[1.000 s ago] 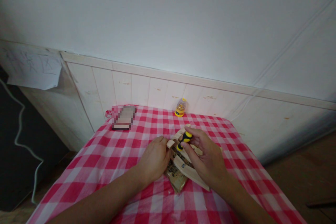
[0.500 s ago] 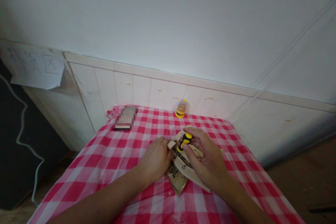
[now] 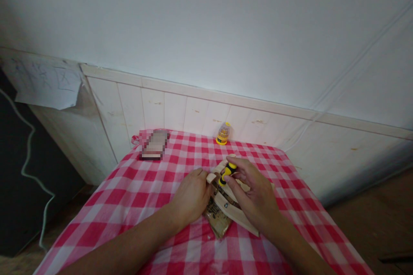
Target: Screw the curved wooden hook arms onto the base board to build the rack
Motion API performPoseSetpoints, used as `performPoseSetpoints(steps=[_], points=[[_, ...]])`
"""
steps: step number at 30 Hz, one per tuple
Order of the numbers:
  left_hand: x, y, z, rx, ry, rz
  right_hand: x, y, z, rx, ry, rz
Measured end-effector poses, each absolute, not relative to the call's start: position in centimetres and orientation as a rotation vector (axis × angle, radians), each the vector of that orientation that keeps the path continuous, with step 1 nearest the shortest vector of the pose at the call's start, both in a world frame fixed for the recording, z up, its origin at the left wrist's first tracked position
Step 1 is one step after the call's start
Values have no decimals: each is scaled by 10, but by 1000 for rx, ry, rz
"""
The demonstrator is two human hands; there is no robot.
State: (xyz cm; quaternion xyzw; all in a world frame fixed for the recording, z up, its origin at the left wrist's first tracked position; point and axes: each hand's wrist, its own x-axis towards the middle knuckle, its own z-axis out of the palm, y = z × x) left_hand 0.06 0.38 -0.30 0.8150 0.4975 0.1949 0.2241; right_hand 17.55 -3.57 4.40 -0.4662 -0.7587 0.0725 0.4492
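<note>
My right hand [image 3: 254, 187] grips a yellow and black screwdriver [image 3: 228, 174] by its handle, thumb on one side and fingers on the other. The handle slants down to the left; its tip is hidden among the pale wooden pieces [image 3: 222, 203] below it. A small metal screw head [image 3: 226, 205] shows on the nearer piece. My left hand [image 3: 192, 195] is closed at the left end of the wooden pieces and steadies them. Under them lies a brownish, shiny printed packet [image 3: 218, 223], partly covered.
A clear and yellow bit container [image 3: 222, 134] stands at the back of the table by the wall. To the left rests a blurred, phone-like flat object [image 3: 155, 145]. A red and white checked cloth [image 3: 129, 202] covers the table. A paper sheet [image 3: 48, 86] hangs on the left wall.
The screwdriver handle has turned a little in my right fingers, its yellow and black pattern shifting. My left hand and the wooden pieces stay in place.
</note>
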Motion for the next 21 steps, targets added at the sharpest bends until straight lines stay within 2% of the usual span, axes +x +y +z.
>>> performPoseSetpoints(steps=[21], points=[[1,4,-7,2265,1366,587,176,-35,40,-1089,-1857,174]])
